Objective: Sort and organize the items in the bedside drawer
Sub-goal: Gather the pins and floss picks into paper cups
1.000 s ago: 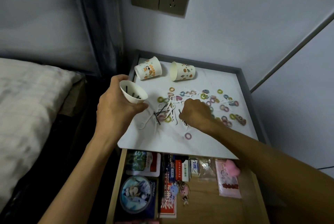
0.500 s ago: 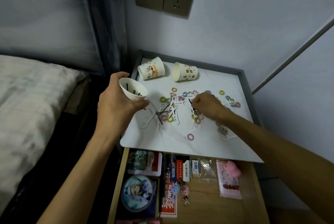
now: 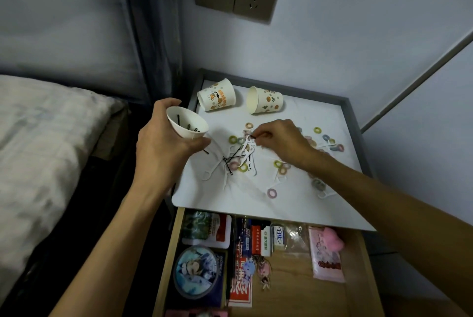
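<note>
Worktop (image 3: 256,204): white, strewn with hair ties (image 3: 233,139).
Left hand (image 3: 163,142): raised, gripping a paper cup (image 3: 188,125).
Right hand (image 3: 281,140): palm-down, pinching a hairpin (image 3: 253,136).

- The bare left forearm is extended from the 7 o'clock edge toward 1 o'clock.
- The left hand (image 3: 163,142) is curled round a white cup (image 3: 188,122), with the thumb laid along its near side.
- The bare right forearm is stretched from the 4 o'clock edge toward 10 o'clock.
- The right hand (image 3: 281,140) is turned knuckles up; a thin dark pin (image 3: 256,135) is pinched at its fingertips, which are pointed toward 9 o'clock.
</note>
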